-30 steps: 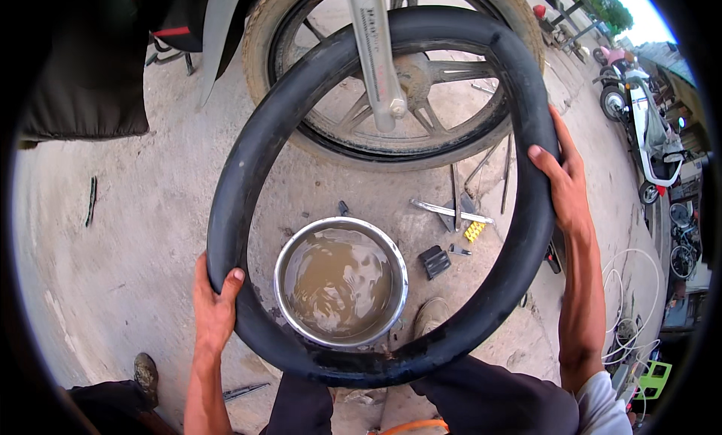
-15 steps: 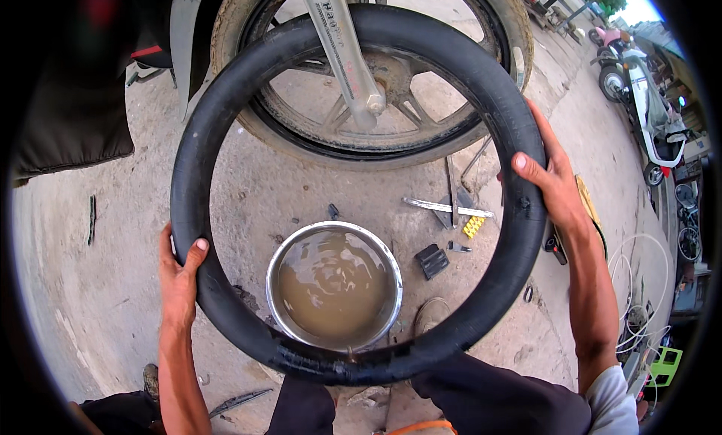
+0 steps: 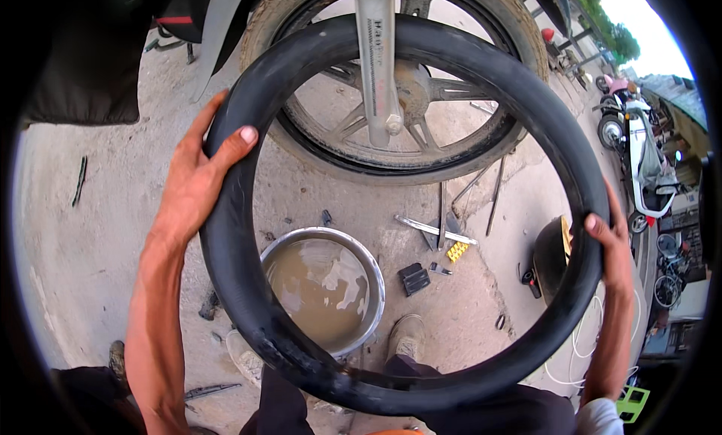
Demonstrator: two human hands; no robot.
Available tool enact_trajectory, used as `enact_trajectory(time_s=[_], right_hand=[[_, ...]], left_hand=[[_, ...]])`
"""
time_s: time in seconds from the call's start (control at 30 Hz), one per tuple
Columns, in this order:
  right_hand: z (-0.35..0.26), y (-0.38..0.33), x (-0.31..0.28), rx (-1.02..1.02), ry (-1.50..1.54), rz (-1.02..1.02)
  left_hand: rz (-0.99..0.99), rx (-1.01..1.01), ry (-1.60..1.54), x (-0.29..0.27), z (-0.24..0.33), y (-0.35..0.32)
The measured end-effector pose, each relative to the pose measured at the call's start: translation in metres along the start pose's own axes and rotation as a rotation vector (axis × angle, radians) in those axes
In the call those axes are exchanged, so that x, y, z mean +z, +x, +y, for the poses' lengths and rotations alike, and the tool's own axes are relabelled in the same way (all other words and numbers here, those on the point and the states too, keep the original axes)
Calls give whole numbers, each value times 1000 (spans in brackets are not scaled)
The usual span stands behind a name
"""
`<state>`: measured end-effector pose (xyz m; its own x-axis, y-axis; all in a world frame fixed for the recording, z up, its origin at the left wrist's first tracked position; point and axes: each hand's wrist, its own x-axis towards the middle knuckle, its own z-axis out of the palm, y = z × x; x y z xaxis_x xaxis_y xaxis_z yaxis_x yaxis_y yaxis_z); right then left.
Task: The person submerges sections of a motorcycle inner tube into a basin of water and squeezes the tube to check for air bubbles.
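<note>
A black, inflated inner tube (image 3: 233, 239) is held up in front of me as a wide ring. My left hand (image 3: 201, 168) grips its upper left side, thumb over the inner edge and fingers round the outside. On the lower right side my right hand (image 3: 613, 243) grips it likewise, its fingers partly hidden behind the rubber. Wet patches shine on the tube's lower left part. Through the ring I see a metal basin (image 3: 378, 284) of murky brown water, its left edge covered by the tube. Beyond stands a motorcycle wheel (image 3: 410, 168) with spokes and a muddy tyre.
A silver fork leg (image 3: 376, 74) runs down to the wheel hub. Metal bars (image 3: 436, 230), a yellow piece (image 3: 457, 251) and a small black box (image 3: 414, 279) lie on the concrete. White hose (image 3: 579, 337) coils at right, near a parked scooter (image 3: 645, 157).
The tube has shifted right and turned. My left hand is higher on it and my right hand lower. The basin appears slightly further left in view.
</note>
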<state>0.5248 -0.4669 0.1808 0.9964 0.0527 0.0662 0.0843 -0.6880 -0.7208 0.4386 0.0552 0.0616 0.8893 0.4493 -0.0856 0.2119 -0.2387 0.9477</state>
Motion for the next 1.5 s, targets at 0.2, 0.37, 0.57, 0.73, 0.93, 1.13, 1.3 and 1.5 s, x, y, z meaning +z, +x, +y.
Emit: enact_trajectory(time_s=[0.2,0.37,0.57,0.73,0.93,1.13,1.3,1.5], right_hand=[[-3,-29,110,331,393,-139],[34,-57,155,204,515,-178],[82,-72,195,-78,177,-123],[67,-92,207,-576,-376,77],[42,-125,230,-837,-606,-662],[43,-124,257,-971,-710,-813],[45,-124,269,-992,-705,-816],[39,-131,280,-969,-784,-807]], left_hand=[[0,-127,-17,-51,-71,-43],[-29,-193,-229,-65,-117,-83],[150,-84,-120,-73,-117,-78],[117,83,96,-65,-144,-84],[12,509,772,-48,-148,-119],[-631,549,1091,-29,-141,-145],[-631,614,1110,-17,-153,-141],[-670,647,1146,-9,-160,-139]])
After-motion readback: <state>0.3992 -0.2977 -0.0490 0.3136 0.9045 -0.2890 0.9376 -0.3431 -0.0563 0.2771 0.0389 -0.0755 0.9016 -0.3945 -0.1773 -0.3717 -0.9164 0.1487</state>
